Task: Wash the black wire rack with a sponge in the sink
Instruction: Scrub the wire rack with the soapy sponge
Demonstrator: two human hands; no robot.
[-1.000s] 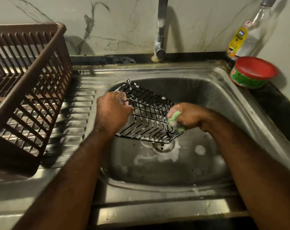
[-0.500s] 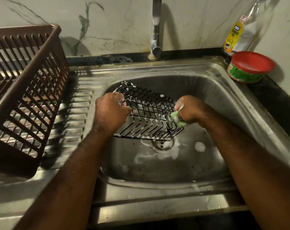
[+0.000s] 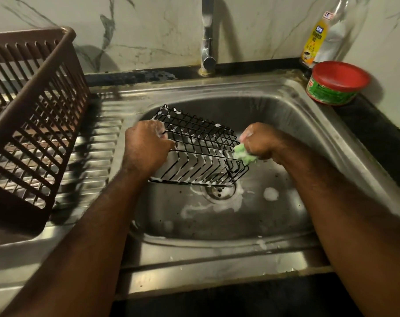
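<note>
Gripping the soapy rack mid-frame, the left hand clenches its stiff, slippery wires; the right hand squeezes the soft sponge against its right end.

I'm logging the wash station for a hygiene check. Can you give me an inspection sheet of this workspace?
Surface: steel sink, foam streaks around the drain.
Job's things: black wire rack, soapy, tilted in the sink; green sponge at its right end.
Clutter: brown basket on the draining board; bottle and red-lidded tub at back right.
Hands: left hand grips the rack's left side; right hand grips the sponge.
Cables: nothing seen.
Surroundings: tap behind the sink, marbled wall.
</note>
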